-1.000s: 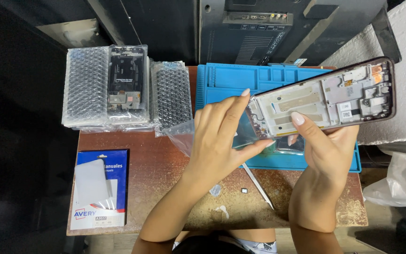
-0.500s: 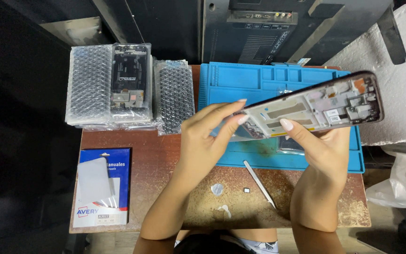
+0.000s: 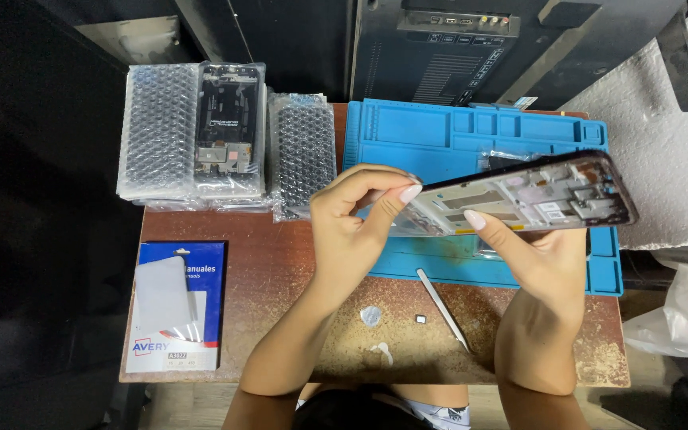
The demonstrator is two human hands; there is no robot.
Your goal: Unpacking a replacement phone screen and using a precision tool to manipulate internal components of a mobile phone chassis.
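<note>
The left hand (image 3: 352,227) is pinching the left end of a phone frame (image 3: 519,197) between thumb and fingertips, while the right hand (image 3: 539,259) is gripping its near edge from below. The frame is hovering tilted above the blue mat (image 3: 471,131) on the tabletop (image 3: 280,263), a metal pry tool (image 3: 442,308) lying near.

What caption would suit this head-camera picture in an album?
Two hands, left and right, hold an opened phone frame above a blue repair mat.

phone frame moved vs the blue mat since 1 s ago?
Yes. The phone frame, held by the left hand and right hand, has tipped flatter, more edge-on, over the blue mat.
</note>
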